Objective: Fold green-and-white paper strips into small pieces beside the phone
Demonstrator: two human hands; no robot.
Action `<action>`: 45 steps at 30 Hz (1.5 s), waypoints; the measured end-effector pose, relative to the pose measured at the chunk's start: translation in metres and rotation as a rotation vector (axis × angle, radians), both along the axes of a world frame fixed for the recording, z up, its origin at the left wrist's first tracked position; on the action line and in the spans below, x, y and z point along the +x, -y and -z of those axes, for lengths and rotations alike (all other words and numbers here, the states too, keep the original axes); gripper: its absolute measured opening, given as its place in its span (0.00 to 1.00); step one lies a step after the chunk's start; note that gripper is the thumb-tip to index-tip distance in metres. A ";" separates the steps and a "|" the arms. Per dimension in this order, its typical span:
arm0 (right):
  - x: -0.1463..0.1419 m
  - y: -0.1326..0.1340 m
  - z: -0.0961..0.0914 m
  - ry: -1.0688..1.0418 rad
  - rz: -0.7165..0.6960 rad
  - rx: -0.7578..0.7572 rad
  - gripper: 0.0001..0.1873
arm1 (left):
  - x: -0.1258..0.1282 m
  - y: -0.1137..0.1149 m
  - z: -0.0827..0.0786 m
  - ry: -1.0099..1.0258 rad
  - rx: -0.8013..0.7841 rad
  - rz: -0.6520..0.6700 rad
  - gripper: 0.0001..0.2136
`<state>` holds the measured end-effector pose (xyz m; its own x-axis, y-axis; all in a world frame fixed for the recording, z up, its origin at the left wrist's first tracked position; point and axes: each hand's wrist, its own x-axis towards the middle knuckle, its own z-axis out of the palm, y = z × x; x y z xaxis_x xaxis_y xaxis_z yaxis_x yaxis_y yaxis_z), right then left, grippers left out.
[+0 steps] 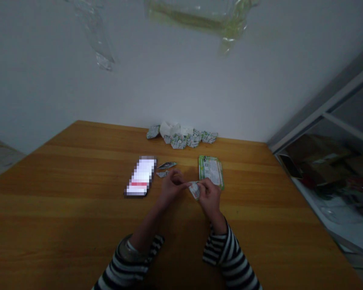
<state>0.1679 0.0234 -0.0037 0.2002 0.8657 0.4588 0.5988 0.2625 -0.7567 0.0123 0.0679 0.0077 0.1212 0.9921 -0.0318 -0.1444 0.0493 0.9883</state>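
Between my two hands is a small folded piece of printed paper (195, 191), white with fine print. My left hand (173, 186) pinches its left corner between thumb and finger. On the other side, my right hand (210, 195) grips the paper's right edge. Two small folded paper pieces, one upper (167, 165) and one lower (162, 174), lie just beyond my left hand. Behind my right hand rests a stack of green-edged printed paper sheets (211, 168), partly covered by that hand.
A phone (141, 175) with a lit, blurred screen lies left of my hands. Several folded paper shapes (179, 141) line the back of the wooden table (78, 181), against the wall (181, 84). At the right stands a framed shelf (329, 119) with things inside.
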 end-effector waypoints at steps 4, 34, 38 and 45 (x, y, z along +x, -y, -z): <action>-0.003 -0.002 0.003 -0.107 -0.017 -0.041 0.10 | 0.001 0.000 0.008 0.110 -0.019 0.036 0.24; -0.033 -0.013 0.022 -0.651 0.109 0.008 0.19 | 0.006 0.001 0.018 -0.380 0.069 0.105 0.18; -0.032 -0.015 0.023 -0.722 0.010 -0.058 0.19 | 0.002 0.001 0.020 -0.496 0.130 -0.015 0.14; -0.035 -0.016 0.024 -0.790 0.036 -0.082 0.20 | 0.004 0.005 0.008 -0.424 0.170 -0.026 0.12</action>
<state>0.1329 0.0392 -0.0278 0.4680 0.8775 0.1045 -0.1159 0.1782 -0.9771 0.0166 0.0634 -0.0001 0.1076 0.9901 0.0906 0.2753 -0.1172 0.9542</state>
